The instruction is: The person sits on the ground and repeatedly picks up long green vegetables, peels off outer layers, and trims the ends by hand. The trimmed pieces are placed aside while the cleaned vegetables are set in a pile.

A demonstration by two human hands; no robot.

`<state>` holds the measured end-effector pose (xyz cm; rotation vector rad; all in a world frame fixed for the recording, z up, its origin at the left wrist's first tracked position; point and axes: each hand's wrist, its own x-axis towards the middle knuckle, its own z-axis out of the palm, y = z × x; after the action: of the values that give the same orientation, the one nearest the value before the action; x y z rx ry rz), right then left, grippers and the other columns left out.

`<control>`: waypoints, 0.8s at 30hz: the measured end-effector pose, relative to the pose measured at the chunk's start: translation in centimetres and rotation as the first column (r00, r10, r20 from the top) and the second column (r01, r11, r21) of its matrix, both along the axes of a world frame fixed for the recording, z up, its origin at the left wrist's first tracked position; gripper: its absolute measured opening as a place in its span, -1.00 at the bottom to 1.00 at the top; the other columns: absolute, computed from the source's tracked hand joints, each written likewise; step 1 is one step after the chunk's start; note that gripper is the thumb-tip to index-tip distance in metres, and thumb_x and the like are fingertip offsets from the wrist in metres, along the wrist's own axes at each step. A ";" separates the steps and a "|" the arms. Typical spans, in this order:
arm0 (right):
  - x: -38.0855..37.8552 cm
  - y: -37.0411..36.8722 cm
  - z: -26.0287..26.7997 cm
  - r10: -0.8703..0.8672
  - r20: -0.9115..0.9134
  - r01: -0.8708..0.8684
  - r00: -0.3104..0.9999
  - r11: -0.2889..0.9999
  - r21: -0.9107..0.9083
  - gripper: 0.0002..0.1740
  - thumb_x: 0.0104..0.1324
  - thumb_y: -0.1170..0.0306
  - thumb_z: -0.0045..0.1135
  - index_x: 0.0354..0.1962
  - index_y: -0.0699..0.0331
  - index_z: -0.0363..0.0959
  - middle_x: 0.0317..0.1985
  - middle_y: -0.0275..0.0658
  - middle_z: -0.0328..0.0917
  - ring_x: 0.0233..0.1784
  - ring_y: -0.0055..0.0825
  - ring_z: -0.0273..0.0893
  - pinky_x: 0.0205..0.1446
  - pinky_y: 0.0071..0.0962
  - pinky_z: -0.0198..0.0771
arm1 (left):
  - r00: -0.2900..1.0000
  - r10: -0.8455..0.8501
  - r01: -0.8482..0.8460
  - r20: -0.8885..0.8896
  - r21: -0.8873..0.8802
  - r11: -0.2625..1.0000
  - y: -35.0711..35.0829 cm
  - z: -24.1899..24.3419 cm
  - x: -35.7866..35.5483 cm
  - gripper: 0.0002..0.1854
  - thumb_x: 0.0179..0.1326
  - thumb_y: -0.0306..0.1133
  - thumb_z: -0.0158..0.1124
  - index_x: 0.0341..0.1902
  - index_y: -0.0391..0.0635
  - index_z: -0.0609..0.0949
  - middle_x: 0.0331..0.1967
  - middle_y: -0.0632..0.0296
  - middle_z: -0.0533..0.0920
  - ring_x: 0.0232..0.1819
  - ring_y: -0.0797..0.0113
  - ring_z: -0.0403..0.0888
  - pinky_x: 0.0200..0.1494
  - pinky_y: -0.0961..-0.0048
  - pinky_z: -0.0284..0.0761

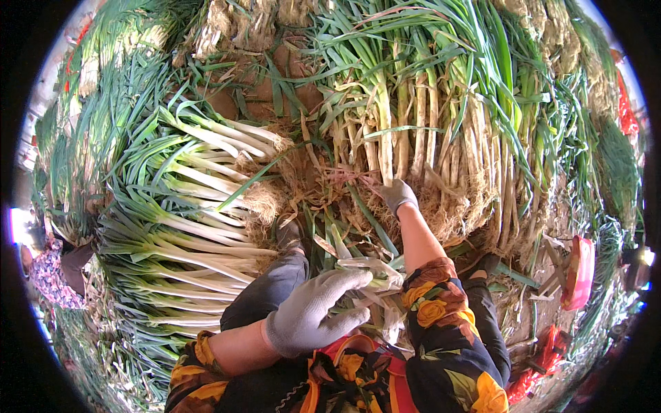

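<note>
My left hand [317,315], in a pale knitted glove, hangs low before my body. Its thumb and fingers are apart, with nothing between them, above loose peeled skins [379,289]. Farther forward, my gloved right hand [400,195] grips the root end of an unpeeled large green onion [386,134]. That stalk points away from me, among a pile of dry-skinned green onions [470,129] with tangled roots. Pink ties [351,177] lie just left of this hand. On the left are cleaned green onions [217,227], with white stems and roots turned towards my foot.
A pink padded stool [577,273] stands to the right, near a red plastic bundle [542,366]. Leaf scraps [279,88] litter the brown ground ahead. More heaped onions [82,134] line the left side, where another person [57,273] is at the edge of view.
</note>
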<state>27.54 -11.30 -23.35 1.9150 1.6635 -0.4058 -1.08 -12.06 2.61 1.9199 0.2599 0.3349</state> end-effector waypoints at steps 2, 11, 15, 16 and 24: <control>0.9 -0.6 0.8 -0.305 -0.420 0.363 0.855 0.930 0.063 -0.62 0.31 0.28 0.03 0.07 0.10 0.38 -0.04 -0.36 0.55 -0.04 -0.41 0.50 0.06 -0.51 0.35 | 1.000 0.000 0.000 -0.008 0.037 0.999 -0.2 -0.4 0.4 -0.52 0.08 -0.42 0.34 0.06 -0.32 0.42 -0.09 -0.10 0.56 -0.04 -0.03 0.56 -0.01 0.26 0.47; -5.8 -11.9 7.4 0.123 0.093 -0.151 0.988 0.894 0.421 -0.86 0.22 0.34 0.00 -0.27 0.12 0.45 -0.49 -0.33 0.52 -0.45 -0.44 0.53 -0.42 -0.47 0.41 | 0.962 0.252 -0.242 0.101 -0.102 0.965 -2.7 -5.2 5.7 -0.61 0.16 -0.42 0.26 0.07 -0.21 0.48 -0.18 0.14 0.64 -0.14 0.40 0.62 -0.09 0.46 0.55; -11.9 -19.8 15.1 -0.269 -0.825 0.782 0.497 0.551 0.292 -0.59 0.11 0.08 0.12 -0.36 0.29 0.49 -0.48 0.00 0.57 -0.39 -0.08 0.57 -0.29 -0.17 0.43 | 0.951 0.263 -0.310 -0.165 -0.571 0.760 -0.4 -7.0 10.2 -0.84 0.18 -0.21 0.00 -0.34 0.02 0.49 -0.54 0.40 0.42 -0.60 0.58 0.32 -0.63 0.64 0.24; -13.1 -21.6 17.5 -0.304 -0.824 0.805 0.478 0.527 0.272 -0.61 0.10 0.10 0.13 -0.37 0.30 0.49 -0.48 0.01 0.57 -0.38 -0.04 0.56 -0.28 -0.15 0.42 | 0.876 0.435 -0.455 -0.208 -0.656 0.603 -1.0 -7.8 10.9 -0.86 0.19 -0.18 0.05 -0.44 0.14 0.38 -0.61 0.47 0.29 -0.65 0.66 0.20 -0.71 0.69 0.06; -18.6 -32.4 27.0 -0.327 -0.621 0.652 0.712 0.635 0.414 -0.58 0.04 0.13 0.16 -0.21 0.22 0.46 -0.45 -0.01 0.54 -0.33 -0.03 0.54 -0.20 -0.13 0.41 | 0.877 0.367 -0.424 -0.311 -0.860 0.284 -0.9 -10.6 13.8 -0.54 0.29 0.13 -0.05 -0.01 0.00 0.44 -0.27 0.30 0.56 -0.24 0.34 0.55 -0.11 0.14 0.52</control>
<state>8.95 -43.74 3.62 3.0305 1.6365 -0.6910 12.76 -12.96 -7.99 0.6846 0.8015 0.3568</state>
